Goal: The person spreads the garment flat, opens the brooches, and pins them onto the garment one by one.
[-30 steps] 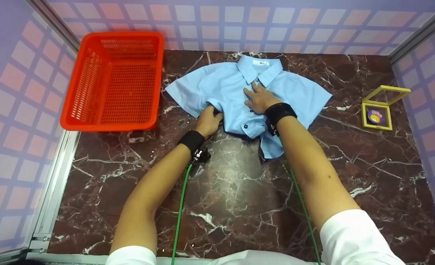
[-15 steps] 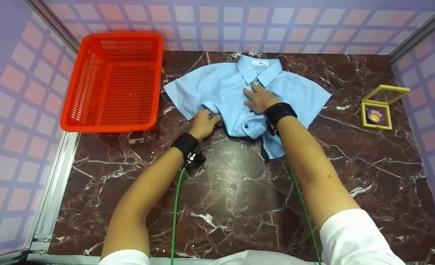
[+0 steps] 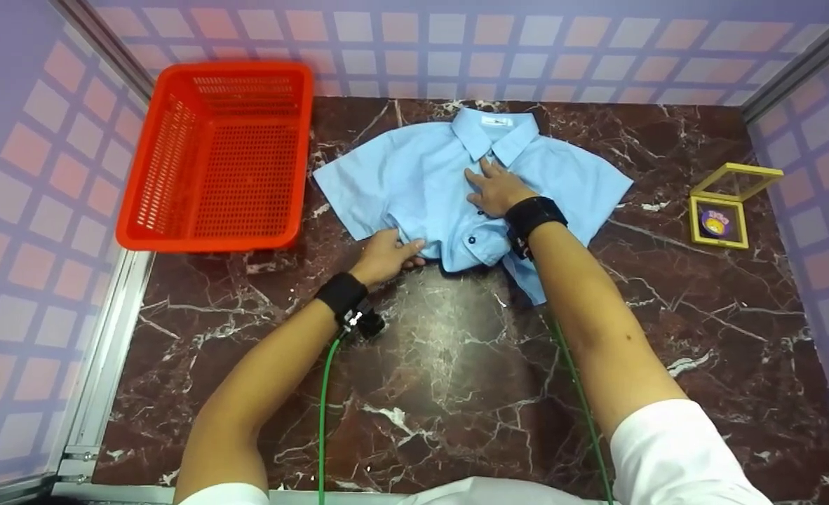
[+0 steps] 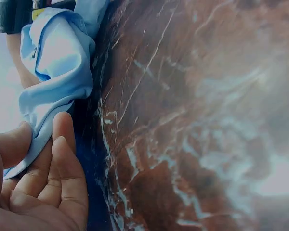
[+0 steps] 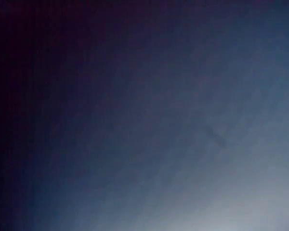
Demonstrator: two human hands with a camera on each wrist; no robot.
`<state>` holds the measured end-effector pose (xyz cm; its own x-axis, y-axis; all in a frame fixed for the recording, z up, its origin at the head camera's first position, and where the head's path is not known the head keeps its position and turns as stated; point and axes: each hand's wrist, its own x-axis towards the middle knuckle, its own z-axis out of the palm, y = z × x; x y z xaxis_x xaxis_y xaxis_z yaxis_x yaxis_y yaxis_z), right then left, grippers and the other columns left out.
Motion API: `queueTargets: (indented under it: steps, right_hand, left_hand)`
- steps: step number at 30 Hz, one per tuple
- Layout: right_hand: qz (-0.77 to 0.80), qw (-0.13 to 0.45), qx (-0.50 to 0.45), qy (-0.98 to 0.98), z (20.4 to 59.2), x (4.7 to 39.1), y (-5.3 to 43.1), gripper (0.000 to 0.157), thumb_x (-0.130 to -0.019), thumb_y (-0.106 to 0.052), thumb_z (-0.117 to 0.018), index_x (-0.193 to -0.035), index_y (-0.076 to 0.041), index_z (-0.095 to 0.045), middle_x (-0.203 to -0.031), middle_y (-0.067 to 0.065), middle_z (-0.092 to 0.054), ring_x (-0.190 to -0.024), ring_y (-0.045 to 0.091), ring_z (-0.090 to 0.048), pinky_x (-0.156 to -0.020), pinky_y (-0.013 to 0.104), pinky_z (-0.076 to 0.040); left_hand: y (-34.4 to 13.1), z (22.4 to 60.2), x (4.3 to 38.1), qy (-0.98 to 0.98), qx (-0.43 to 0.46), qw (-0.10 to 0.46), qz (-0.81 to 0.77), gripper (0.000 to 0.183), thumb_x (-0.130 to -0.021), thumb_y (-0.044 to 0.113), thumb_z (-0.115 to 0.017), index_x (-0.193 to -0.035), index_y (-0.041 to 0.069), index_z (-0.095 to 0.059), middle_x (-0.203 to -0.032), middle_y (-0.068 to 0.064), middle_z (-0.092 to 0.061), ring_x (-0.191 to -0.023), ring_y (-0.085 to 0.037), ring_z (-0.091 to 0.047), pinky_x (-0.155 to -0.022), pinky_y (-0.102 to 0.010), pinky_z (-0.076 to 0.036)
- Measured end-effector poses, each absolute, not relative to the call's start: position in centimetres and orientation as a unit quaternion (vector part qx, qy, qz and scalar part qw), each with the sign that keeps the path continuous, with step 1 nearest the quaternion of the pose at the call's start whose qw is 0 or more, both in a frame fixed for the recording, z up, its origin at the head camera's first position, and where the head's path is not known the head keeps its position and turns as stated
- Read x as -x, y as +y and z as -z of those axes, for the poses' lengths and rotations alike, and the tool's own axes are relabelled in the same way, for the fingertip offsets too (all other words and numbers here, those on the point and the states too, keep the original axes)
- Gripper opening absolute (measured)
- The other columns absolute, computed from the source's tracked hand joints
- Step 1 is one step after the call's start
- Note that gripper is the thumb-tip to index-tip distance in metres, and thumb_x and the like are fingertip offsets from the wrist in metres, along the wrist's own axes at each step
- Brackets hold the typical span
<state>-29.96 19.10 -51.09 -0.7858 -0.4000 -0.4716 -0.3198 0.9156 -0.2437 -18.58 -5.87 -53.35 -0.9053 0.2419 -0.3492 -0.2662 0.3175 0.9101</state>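
Observation:
A light blue short-sleeved shirt (image 3: pixel 421 161) lies front up on the table, collar toward the back wall, its lower part bunched up. My left hand (image 3: pixel 385 257) pinches the hem at the shirt's lower left; in the left wrist view the thumb and fingers of that hand (image 4: pixel 48 178) have the hem edge of the shirt (image 4: pixel 62 62) between them. On the buttoned front just below the collar, my right hand (image 3: pixel 499 188) rests with its fingers spread. The right wrist view is dark and blurred, so no hand shows there.
A red plastic basket (image 3: pixel 302 154) stands left of the shirt. At the right is a yellow frame-like case (image 3: pixel 719 244) with its lid raised and a purple round item inside. Green cables (image 3: pixel 323 421) run from both wrists over the dark marble table (image 3: pixel 442 393). Tiled-pattern walls enclose it.
My left hand has moved down and left, drawing the shirt's lower left hem toward the front and spreading that side. My right hand stays in place on the shirt front.

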Motion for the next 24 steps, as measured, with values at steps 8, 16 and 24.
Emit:
queueTargets:
  steps: [8, 16, 24]
  right_hand:
    - [0.083, 0.250, 0.204, 0.943, 51.1, 29.8, 19.2, 0.061, -0.109, -0.031, -0.038, -0.161, -0.007, -0.017, -0.164, 0.029, -0.003, -0.151, 0.045, -0.002, -0.121, 0.053, -0.011]
    - [0.090, 0.249, 0.210, 0.941, 51.1, 29.8, 19.4, 0.061, -0.109, -0.030, -0.039, -0.161, -0.007, -0.017, -0.164, 0.028, -0.002, -0.151, 0.044, -0.001, -0.121, 0.053, -0.010]
    - [0.095, 0.246, 0.208, 0.942, 51.0, 29.7, 19.4, 0.062, -0.109, -0.031, -0.040, -0.161, -0.008, -0.017, -0.164, 0.028, -0.001, -0.151, 0.045, 0.001, -0.121, 0.055, -0.010]
  left_hand:
    - [-6.9, 53.0, 17.9, 0.758, 0.024, 0.248, -0.603, 0.018, -0.099, 0.018, -0.065, -0.091, 0.004, -0.056, -0.081, -0.011, -0.073, -0.073, -0.022, -0.070, -0.051, -0.023, -0.046]
    - [-8.1, 52.8, 17.3, 0.699, 0.044, 0.291, -0.652, 0.021, -0.098, 0.009, -0.065, -0.100, 0.001, -0.046, -0.092, -0.011, -0.062, -0.070, -0.013, -0.065, -0.065, -0.024, -0.054]
    - [-8.4, 53.2, 16.8, 0.553, 0.130, 0.309, -0.763, 0.015, -0.097, 0.003, -0.061, -0.091, 0.003, -0.048, -0.084, -0.005, -0.059, -0.066, -0.014, -0.059, -0.063, -0.025, -0.048]
